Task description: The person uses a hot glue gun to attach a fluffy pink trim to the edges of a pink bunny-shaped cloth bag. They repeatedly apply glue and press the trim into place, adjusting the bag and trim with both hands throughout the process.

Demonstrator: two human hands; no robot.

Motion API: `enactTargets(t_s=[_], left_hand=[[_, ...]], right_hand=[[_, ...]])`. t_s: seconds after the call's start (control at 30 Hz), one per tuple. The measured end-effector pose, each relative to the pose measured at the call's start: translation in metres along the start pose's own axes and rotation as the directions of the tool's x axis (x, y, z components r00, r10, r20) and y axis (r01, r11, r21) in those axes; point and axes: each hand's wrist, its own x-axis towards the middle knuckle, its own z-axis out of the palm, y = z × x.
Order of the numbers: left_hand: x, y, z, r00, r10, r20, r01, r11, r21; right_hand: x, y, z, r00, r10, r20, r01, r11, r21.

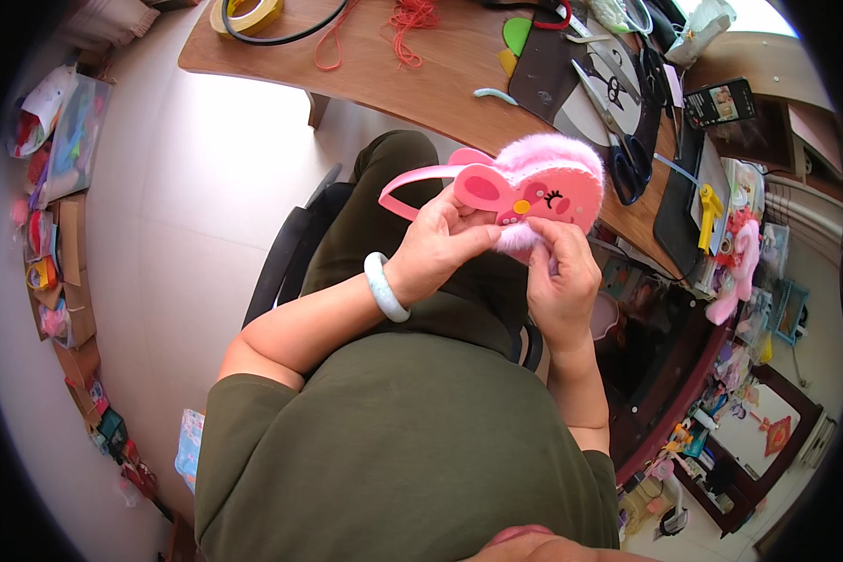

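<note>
Above my lap I hold a pink felt bag [582, 190] with an animal face, stitched along its rim. Its face bears a black closed eye with lashes and a yellow round nose [521, 207]. Fluffy lilac plush [551, 149] covers the side, and a pink strap [421, 173] loops out to the left. My left hand [439, 242] grips the bag by the ear [479, 188], its thumb on the plush at the lower edge. With thumb and fingers together, my right hand [563, 270] pinches that same lower edge. Whether a needle is between the fingers cannot be seen.
The wooden desk [400, 77] lies just beyond the bag. On it are large scissors [615, 140], red cord [413, 28], a yellow tape roll [247, 15] and a light-blue strip [495, 95]. A yellow glue gun [708, 214] and a phone [720, 102] sit at the right.
</note>
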Motion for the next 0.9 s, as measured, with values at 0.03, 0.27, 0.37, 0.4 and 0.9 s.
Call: enactTargets(t_s=[0.03,0.27,0.37,0.4,0.9], left_hand=[[0.0,0.001,0.002,1.0,0.017,0.013,-0.017,1.0,0.015],[0.004,-0.005,0.001,0.998,-0.051,-0.047,0.053,0.997,0.048],[0.005,-0.007,0.0,0.998,-0.046,-0.044,0.049,0.996,0.077],[0.005,-0.009,-0.002,0.999,-0.037,-0.037,0.041,0.995,0.088],[0.007,-0.011,0.001,0.998,0.046,-0.045,-0.039,0.988,0.153]], right_hand=[[0.0,0.0,-0.001,1.0,0.018,0.002,-0.018,1.0,-0.007],[-0.001,0.001,0.0,1.0,-0.022,-0.018,0.019,0.987,-0.158],[0.0,0.006,-0.004,0.997,-0.07,0.012,0.071,0.973,-0.219],[0.002,0.006,-0.006,0.997,-0.073,0.028,0.077,0.979,-0.189],[0.018,0.003,-0.007,0.997,-0.077,-0.017,0.073,0.982,-0.176]])
